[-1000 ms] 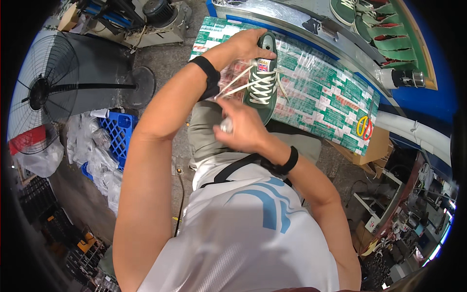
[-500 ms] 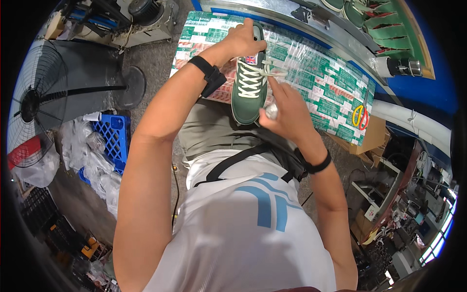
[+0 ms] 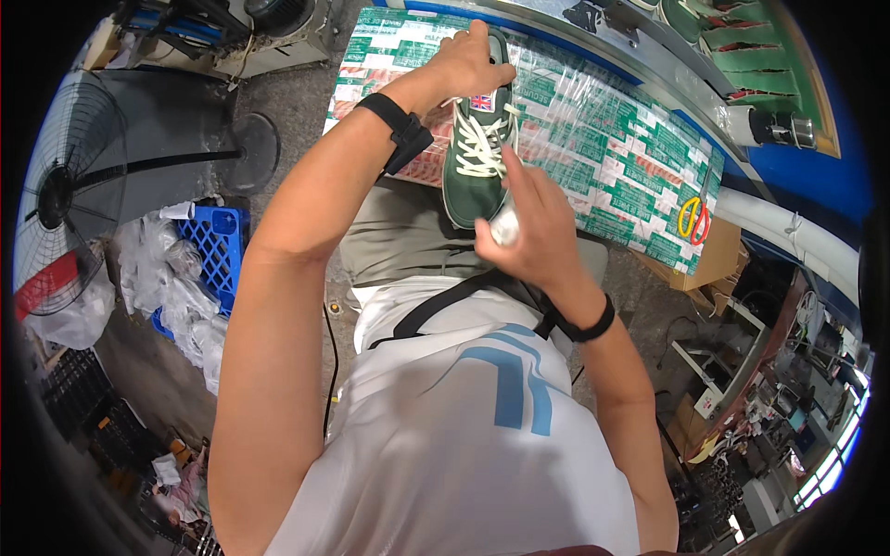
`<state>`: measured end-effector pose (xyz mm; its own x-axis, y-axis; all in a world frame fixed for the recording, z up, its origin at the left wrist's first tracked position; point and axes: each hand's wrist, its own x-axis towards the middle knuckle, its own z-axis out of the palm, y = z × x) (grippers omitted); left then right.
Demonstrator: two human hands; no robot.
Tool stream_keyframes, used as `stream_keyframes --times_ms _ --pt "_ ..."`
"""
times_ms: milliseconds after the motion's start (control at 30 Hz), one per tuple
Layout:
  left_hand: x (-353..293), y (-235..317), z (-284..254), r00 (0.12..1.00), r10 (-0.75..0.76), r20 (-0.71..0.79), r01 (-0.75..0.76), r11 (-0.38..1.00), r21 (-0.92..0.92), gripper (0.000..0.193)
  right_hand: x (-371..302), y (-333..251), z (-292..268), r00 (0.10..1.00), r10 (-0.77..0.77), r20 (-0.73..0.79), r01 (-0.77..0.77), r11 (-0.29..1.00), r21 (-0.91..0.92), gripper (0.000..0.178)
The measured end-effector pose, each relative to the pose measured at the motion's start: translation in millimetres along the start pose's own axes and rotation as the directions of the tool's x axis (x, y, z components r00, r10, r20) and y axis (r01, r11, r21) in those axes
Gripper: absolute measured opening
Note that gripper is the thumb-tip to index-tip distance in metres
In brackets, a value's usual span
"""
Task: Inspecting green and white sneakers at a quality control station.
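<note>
Sneaker (image 3: pixel 473 195), left hand (image 3: pixel 464 69) at heel (image 3: pixel 499 39)

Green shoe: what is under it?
Around the shoe show the taped board and, past the toe, trousers. What lies directly beneath is covered, so contact with the board cannot be told.

Shoe: a dark green lace-up sneaker with a pale sole (image 3: pixel 475 196), upright, its heel end under the left hand (image 3: pixel 464 69).
Pose: toe toward the person, reaching past the near edge of the green-and-white patterned tabletop (image 3: pixel 593 139).
Tongue: a small red, white and blue flag patch (image 3: pixel 481 103) above the lacing.
Laces: flat cream laces (image 3: pixel 479 148), crisscrossed.
Right palm: a small whitish object (image 3: pixel 505 225), mostly hidden, kind unclear.
</note>
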<state>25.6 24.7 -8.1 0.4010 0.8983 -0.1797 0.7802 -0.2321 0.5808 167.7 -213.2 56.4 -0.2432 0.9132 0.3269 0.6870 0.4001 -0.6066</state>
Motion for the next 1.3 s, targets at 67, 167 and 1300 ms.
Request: stream_keyframes --times_ms 67,167,1300 --pt "-1.3 -0.3 1.1 1.0 -0.002 -0.002 0.002 1.0 -0.011 0.09 9.9 12.4 13.3 1.0 -0.024 -0.012 0.023 0.999 -0.046 0.095" --pt "-2.8 2.2 -5.6 0.997 -0.022 0.076 0.026 0.998 -0.061 0.101 12.5 18.4 18.4 0.998 -0.006 0.055 0.012 0.995 -0.098 0.094" --pt "3.5 -32.2 -1.7 0.988 0.153 0.018 -0.123 0.857 -0.5 0.096 -0.2 68.5 32.2 0.843 0.496 0.209 -0.538 0.789 0.297 0.075"
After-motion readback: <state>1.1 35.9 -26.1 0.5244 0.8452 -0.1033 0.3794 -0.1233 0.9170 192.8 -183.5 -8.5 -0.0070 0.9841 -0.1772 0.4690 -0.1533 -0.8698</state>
